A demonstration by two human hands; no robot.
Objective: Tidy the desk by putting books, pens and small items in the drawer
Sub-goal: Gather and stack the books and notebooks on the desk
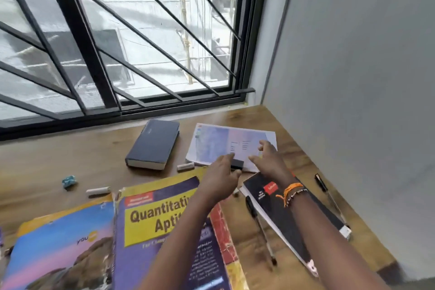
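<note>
Both hands reach forward over the wooden desk (70, 155) toward a small black rectangular block (236, 163) that sits on the near edge of a pale, thin printed booklet (219, 142). The left hand (222, 178) hovers just left of the block with its fingers loosely extended and nothing in them; the right hand (270, 160) comes in from the other side with fingers spread apart, also empty, so the pair bracket the block, seemingly ready to gather it or the booklet under it. Whether either hand touches the booklet I cannot tell. Under the left forearm lies a yellow and purple aptitude textbook (162, 221), and under the right wrist a black softcover notebook (289, 216), with a black pen (259, 226) between the two and another black pen (329, 198) to the right of that wrist. Beyond and left of the left hand rest a dark blue hardcover book (154, 145), a white eraser (186, 166), a white marker (98, 190) and a teal crumpled wrapper (69, 181). No drawer is visible, so nearly everything is likely still to be stowed.
</note>
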